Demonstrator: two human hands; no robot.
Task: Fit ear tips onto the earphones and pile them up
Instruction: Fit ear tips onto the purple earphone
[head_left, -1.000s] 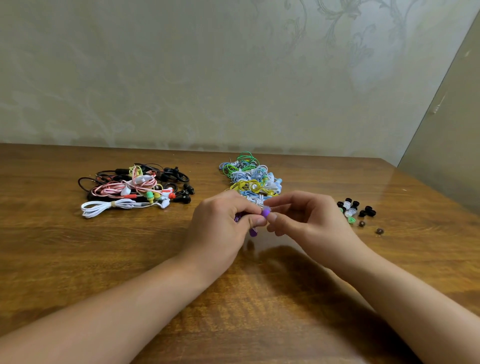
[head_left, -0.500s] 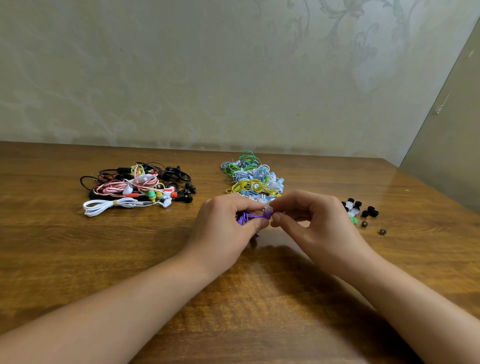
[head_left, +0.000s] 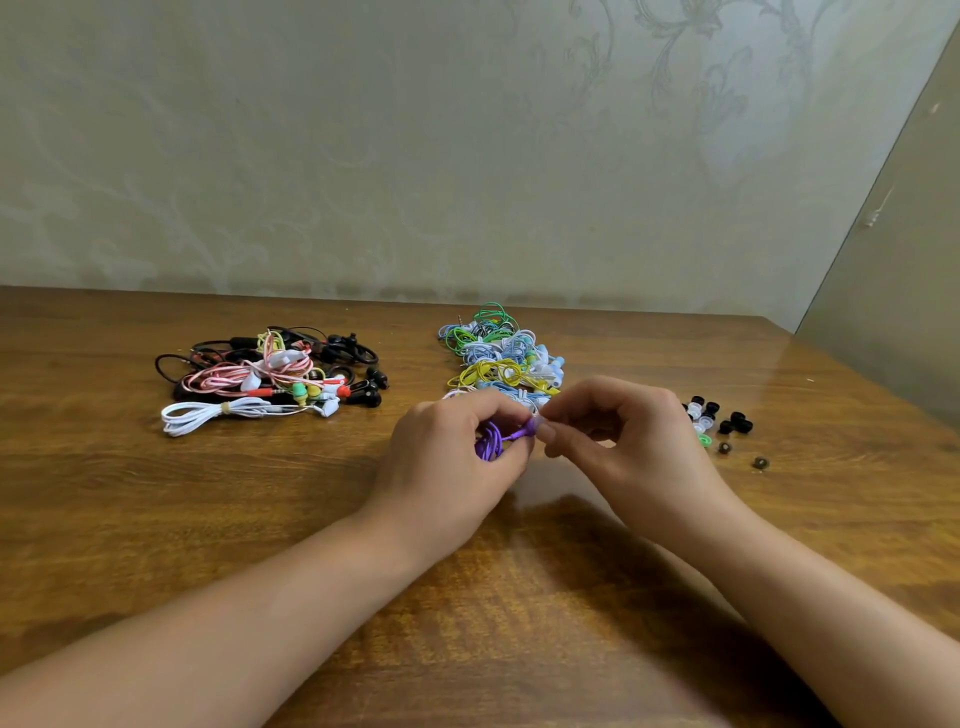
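Fingers (head_left: 506, 410) of left hand (head_left: 447, 457) curled round coiled purple earphone cable (head_left: 489, 442), just above brown wooden bench (head_left: 156, 509). Right hand (head_left: 623, 436) pinched small pale ear tip (head_left: 537, 420) against purple earbud (head_left: 527, 429). Far left: black, pink, white earphone pile (head_left: 270, 376). Centre: green, blue, yellow earphone pile (head_left: 498, 358). Right: loose black and clear ear tips (head_left: 719, 422).

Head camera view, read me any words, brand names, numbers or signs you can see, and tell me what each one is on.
None can be read.
Purple earphones in the left hand and right hand: no print visible.
Earphone piles and loose ear tips: any marking too small to tell.
Wall: only a floral pattern, no text.
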